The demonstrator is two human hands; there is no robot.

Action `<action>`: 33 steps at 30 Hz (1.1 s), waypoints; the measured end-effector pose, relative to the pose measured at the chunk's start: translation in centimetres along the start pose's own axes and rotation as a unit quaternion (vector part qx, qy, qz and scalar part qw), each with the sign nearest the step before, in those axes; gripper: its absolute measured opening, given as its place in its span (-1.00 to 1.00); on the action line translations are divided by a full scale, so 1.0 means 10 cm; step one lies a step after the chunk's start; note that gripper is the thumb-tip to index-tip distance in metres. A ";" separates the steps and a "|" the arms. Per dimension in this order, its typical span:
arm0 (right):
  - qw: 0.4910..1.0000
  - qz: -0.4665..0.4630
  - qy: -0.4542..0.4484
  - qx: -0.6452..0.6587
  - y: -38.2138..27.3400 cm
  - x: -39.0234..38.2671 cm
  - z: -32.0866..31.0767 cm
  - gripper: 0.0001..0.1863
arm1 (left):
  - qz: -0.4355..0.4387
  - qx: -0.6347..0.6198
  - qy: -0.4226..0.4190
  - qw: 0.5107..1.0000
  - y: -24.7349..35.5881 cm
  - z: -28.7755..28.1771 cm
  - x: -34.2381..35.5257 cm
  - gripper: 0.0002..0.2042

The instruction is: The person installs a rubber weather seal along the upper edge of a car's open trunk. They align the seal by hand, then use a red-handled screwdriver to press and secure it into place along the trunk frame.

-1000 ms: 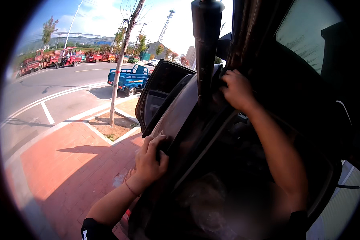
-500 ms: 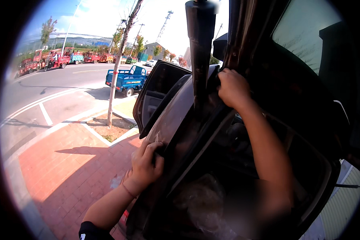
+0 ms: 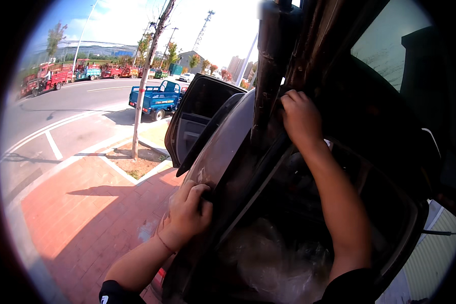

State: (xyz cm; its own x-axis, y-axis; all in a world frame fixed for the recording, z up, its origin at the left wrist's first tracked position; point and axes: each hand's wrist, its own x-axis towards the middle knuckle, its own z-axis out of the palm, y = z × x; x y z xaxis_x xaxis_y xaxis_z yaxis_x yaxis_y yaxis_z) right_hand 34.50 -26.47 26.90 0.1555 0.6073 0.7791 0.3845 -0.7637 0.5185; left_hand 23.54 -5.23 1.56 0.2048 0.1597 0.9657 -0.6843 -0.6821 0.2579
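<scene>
Dark metal car body [image 3: 226, 136] seen at centre, running from 7 to 1 o'clock. Its edge is touched by the left hand [image 3: 189, 209] at 7 o'clock, fingers curled; right hand [image 3: 303, 119] is curled at 2, near black strut [image 3: 270, 76]. Whether anything is gripped cannot be told.

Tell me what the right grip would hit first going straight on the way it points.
Probably the dark cylindrical strut, which stands just up and left of the right grip in the picture. Depth is unclear, so it might pass beside it.
</scene>
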 end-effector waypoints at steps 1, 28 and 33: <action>1.000 -0.002 0.003 -0.022 0.01 0.00 0.02 -0.75 | -0.009 -0.002 -0.006 1.000 -0.01 0.02 0.03 -0.73; 0.988 -0.043 0.083 0.126 -0.42 -0.76 -0.29 -0.84 | 0.064 0.054 -0.036 0.996 0.17 -0.19 0.00 -0.63; 0.971 0.176 0.146 0.072 0.27 -0.77 -0.31 -0.77 | 0.130 -0.009 -0.067 0.989 1.10 0.58 1.28 -0.59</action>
State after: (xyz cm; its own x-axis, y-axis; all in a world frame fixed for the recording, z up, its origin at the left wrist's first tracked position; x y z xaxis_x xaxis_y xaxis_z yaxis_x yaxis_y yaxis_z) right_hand 31.49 -33.84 23.40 0.0430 0.2101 0.9767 0.4801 -0.8617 0.1643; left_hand 22.71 -14.81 16.54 0.1100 -0.1159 0.9871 -0.7379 -0.6749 0.0030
